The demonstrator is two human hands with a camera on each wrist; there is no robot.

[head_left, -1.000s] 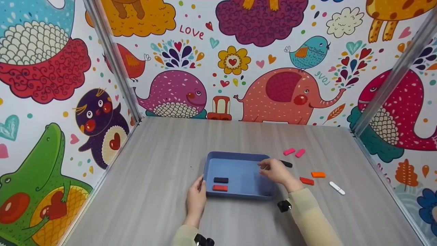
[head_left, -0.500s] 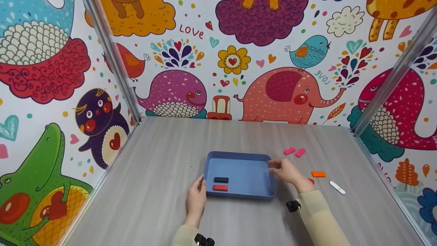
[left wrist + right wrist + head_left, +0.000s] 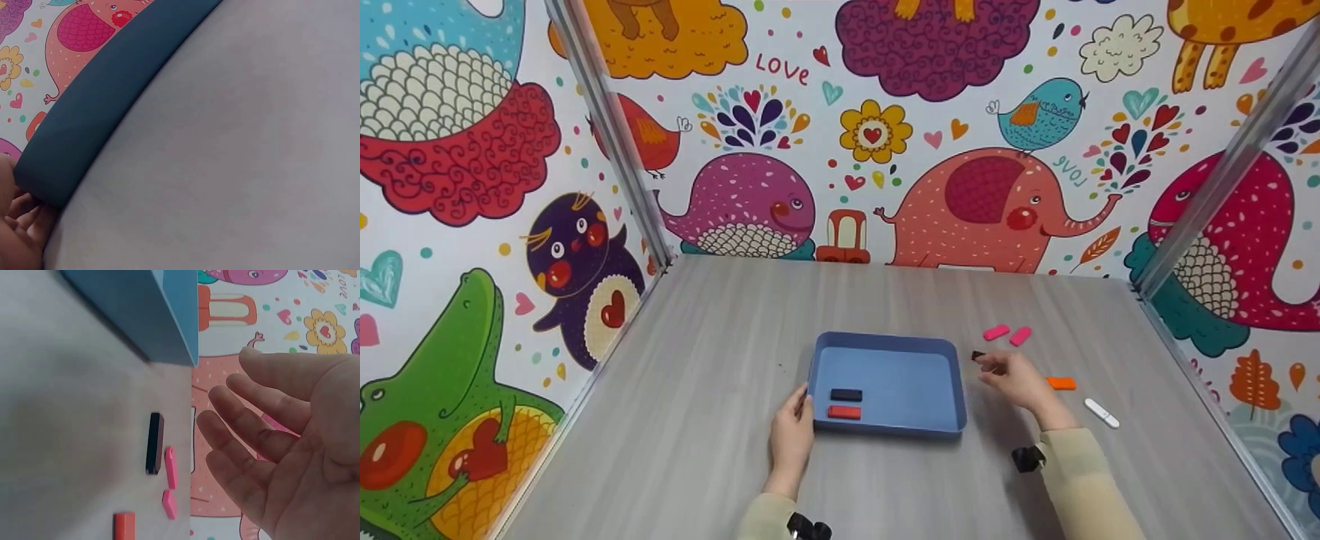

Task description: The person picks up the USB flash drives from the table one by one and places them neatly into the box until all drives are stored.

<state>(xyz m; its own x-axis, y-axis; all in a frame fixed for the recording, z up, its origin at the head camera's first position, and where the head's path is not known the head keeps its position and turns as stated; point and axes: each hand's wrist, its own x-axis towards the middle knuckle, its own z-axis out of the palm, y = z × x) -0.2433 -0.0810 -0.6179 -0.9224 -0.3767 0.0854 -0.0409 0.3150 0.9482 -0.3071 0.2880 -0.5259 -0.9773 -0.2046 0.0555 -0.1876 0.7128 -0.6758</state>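
A shallow blue tray stands on the table with a small black block and a red block inside at its left front. My left hand grips the tray's left front corner; in the left wrist view its fingers lie partly beneath the wall. To the tray's right my right hand hovers, fingers relaxed and slightly bent, holding nothing. Just beyond its fingertips lies another black block, mostly covered by the hand in the head view but whole in the right wrist view, apart from the fingers.
Two small pink blocks lie right of the tray's far corner. An orange block is partly behind the right hand, and a white stick lies farther right. A printed wall with metal posts borders the table.
My right hand has moved rightward, from over the tray's right side to the table beside it. It now covers the red block on the table. The left hand and tray stay put.
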